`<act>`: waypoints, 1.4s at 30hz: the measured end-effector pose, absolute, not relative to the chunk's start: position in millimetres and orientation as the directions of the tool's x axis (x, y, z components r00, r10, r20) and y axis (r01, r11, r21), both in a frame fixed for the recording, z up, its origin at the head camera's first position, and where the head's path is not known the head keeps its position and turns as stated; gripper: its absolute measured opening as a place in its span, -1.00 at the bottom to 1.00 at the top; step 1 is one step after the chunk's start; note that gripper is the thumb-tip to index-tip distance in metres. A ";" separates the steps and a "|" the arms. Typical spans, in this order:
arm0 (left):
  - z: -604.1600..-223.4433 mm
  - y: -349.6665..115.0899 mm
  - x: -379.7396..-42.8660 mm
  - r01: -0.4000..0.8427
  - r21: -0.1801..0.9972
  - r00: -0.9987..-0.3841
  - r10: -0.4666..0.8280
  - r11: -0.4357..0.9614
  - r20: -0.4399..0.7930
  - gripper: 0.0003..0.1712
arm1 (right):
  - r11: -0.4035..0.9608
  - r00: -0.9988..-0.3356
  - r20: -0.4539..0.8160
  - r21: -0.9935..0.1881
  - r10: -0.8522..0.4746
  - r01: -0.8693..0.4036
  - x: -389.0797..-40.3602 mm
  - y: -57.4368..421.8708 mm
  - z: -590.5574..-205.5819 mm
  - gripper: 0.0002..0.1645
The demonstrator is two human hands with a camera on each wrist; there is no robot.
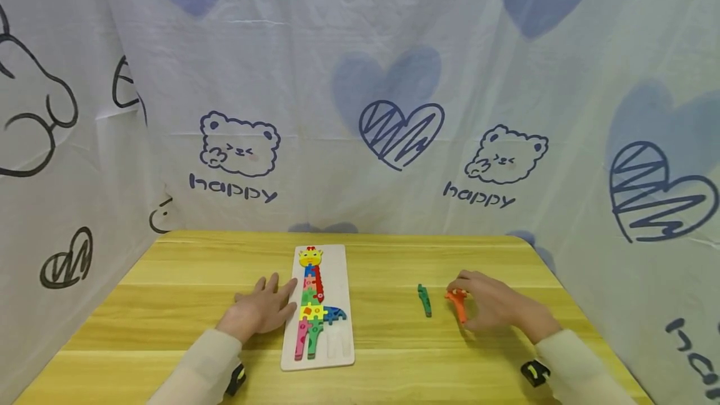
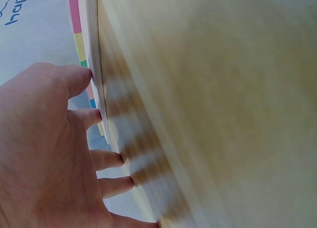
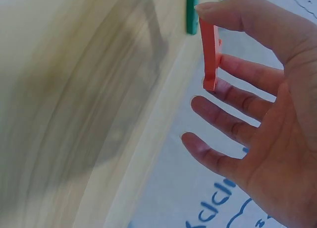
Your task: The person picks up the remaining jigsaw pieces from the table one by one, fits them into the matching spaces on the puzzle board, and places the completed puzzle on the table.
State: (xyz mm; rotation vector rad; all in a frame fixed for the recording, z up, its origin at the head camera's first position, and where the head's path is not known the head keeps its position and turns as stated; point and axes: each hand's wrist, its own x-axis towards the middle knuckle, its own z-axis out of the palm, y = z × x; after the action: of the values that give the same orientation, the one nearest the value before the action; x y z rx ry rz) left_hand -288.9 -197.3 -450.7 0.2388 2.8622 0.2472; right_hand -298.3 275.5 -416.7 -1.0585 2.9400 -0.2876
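A giraffe puzzle board [image 1: 332, 267], white with brightly coloured pieces in it, lies left of centre on the table. My left hand [image 1: 260, 310] has its fingers spread; the thumb and a fingertip are right at the board's left edge. In the left wrist view the board's side [image 2: 93, 34] shows beside the thumb. My right hand [image 1: 489, 299] pinches an orange puzzle piece [image 3: 210, 54] between thumb and fingers, tilted over the table. Just left of it lies a green puzzle piece [image 1: 424, 300]. Two bare leg-shaped recesses [image 1: 337, 342] show at the board's lower right.
The wooden table [image 1: 185, 292] ends at a white cloth [image 1: 315, 80] printed with hearts and bears, which hangs behind it and on both sides. Each wrist carries a dark strap-on device, seen below the left sleeve [image 1: 197, 367] and near the right sleeve [image 1: 579, 367].
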 end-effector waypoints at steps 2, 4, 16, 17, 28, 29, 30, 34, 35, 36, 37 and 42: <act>-450.9 -197.7 -289.0 0.140 0.186 -0.953 0.183 0.973 -0.240 -0.27 | 0.752 -0.771 0.065 -0.185 -0.633 -0.633 -299.9 267.9 -417.3 -0.30; -451.0 -198.0 -289.0 0.141 0.189 -0.953 0.185 0.972 -0.238 -0.27 | 0.747 -0.769 0.069 -0.195 -0.636 -0.635 -300.5 260.6 -417.1 -0.29; -447.4 -196.9 -289.5 0.147 0.199 -0.952 0.194 0.969 -0.237 -0.26 | 0.698 -0.735 0.090 -0.255 -0.672 -0.669 -302.0 214.3 -409.9 -0.29; -447.3 -196.6 -289.8 0.148 0.200 -0.952 0.194 0.969 -0.237 -0.26 | 0.697 -0.734 0.089 -0.258 -0.673 -0.669 -302.2 210.1 -409.9 -0.29; -451.5 -194.4 -290.8 0.146 0.203 -0.952 0.194 0.968 -0.238 -0.26 | 0.685 -0.725 0.042 -0.297 -0.687 -0.665 -298.9 165.8 -417.5 -0.27; -452.0 -194.7 -290.8 0.147 0.200 -0.952 0.194 0.969 -0.238 -0.26 | 0.686 -0.726 0.039 -0.298 -0.687 -0.664 -298.3 162.6 -418.1 -0.27; -452.3 -195.0 -290.8 0.149 0.197 -0.952 0.195 0.969 -0.238 -0.26 | 0.686 -0.726 0.037 -0.298 -0.687 -0.664 -297.6 159.5 -418.4 -0.27; -452.1 -196.8 -290.2 0.150 0.188 -0.952 0.193 0.971 -0.238 -0.27 | 0.674 -0.714 0.045 -0.293 -0.699 -0.678 -296.5 148.7 -419.2 -0.26; -451.9 -197.3 -290.1 0.150 0.187 -0.952 0.193 0.971 -0.238 -0.27 | 0.672 -0.711 0.047 -0.291 -0.701 -0.681 -296.2 146.3 -419.0 -0.26; -452.1 -197.7 -290.2 0.151 0.186 -0.952 0.193 0.971 -0.238 -0.27 | 0.669 -0.708 0.048 -0.290 -0.704 -0.685 -296.0 144.1 -419.0 -0.26; -451.9 -198.0 -290.2 0.151 0.187 -0.952 0.194 0.971 -0.238 -0.27 | 0.666 -0.706 0.048 -0.290 -0.707 -0.687 -295.9 141.9 -419.0 -0.25; -451.8 -198.6 -290.4 0.153 0.185 -0.952 0.195 0.971 -0.236 -0.27 | 0.668 -0.703 0.030 -0.284 -0.711 -0.688 -294.4 131.2 -420.0 -0.25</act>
State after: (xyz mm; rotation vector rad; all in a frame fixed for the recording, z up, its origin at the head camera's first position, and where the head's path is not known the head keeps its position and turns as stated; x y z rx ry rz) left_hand -290.4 -198.6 -451.8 0.2577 2.8645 0.2400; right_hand -294.4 131.2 -420.0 -1.1732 2.7925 -0.4225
